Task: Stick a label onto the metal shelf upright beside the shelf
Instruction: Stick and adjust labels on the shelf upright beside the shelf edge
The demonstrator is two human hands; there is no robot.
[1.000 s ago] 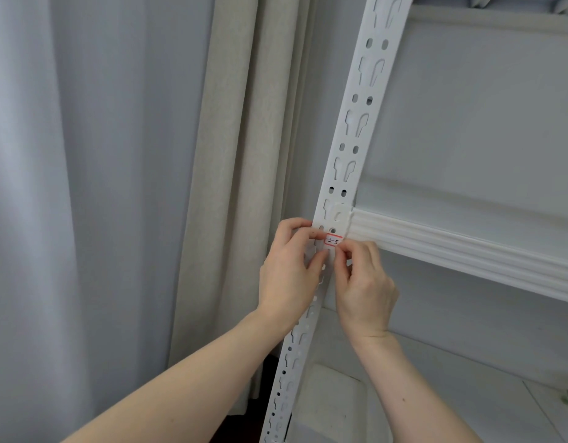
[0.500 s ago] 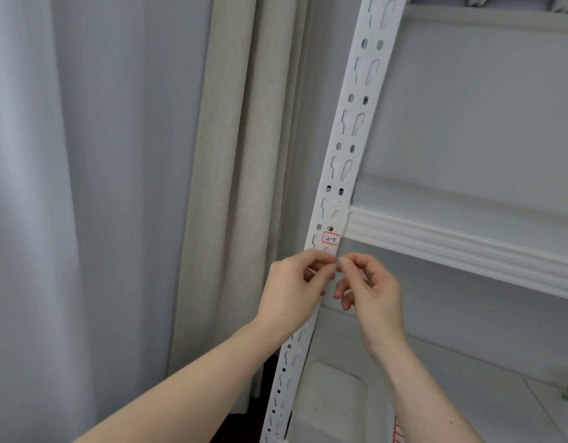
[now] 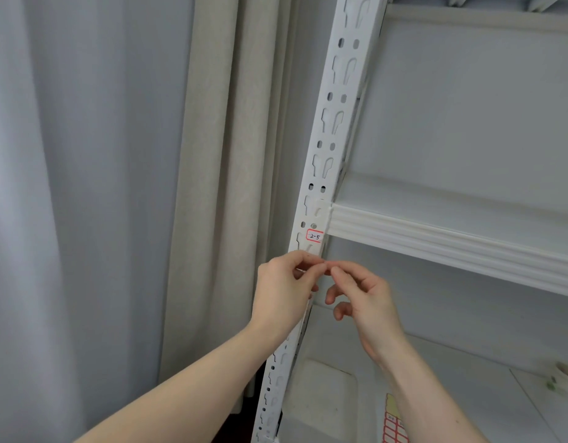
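Hands are drawing back from the label (image 3: pixel 315 236), which a second ago was lying under the fingertips and is now sitting alone on the metal shelf upright (image 3: pixel 327 145), just above both hands. The label is a small white rectangle with a red border and handwriting that seems to read "2-5". It is lying flat on the upright's front face, level with the end of the white shelf beam (image 3: pixel 452 243) that is meeting the upright up and to the right of the hands. Nothing is touching it, so the sticking step is looking complete, with only a check for a lifted edge perhaps remaining.

The left hand (image 3: pixel 284 294) is hovering in front of the upright, just below the label, its thumb and forefinger closing together at the tips. The right hand (image 3: pixel 364 297) is hovering beside it, to the right and slightly lower, its forefinger reaching toward the left fingertips while the other fingers are curling loosely. The fingertips of the two hands are nearly meeting. Whether a scrap of backing paper is pinched between them cannot be told; nothing is clearly showing there.

Below the right wrist, a sheet of red-bordered labels (image 3: pixel 394 425) is lying on the lower shelf. Pale curtains (image 3: pixel 212 187) are hanging to the left of the left hand.
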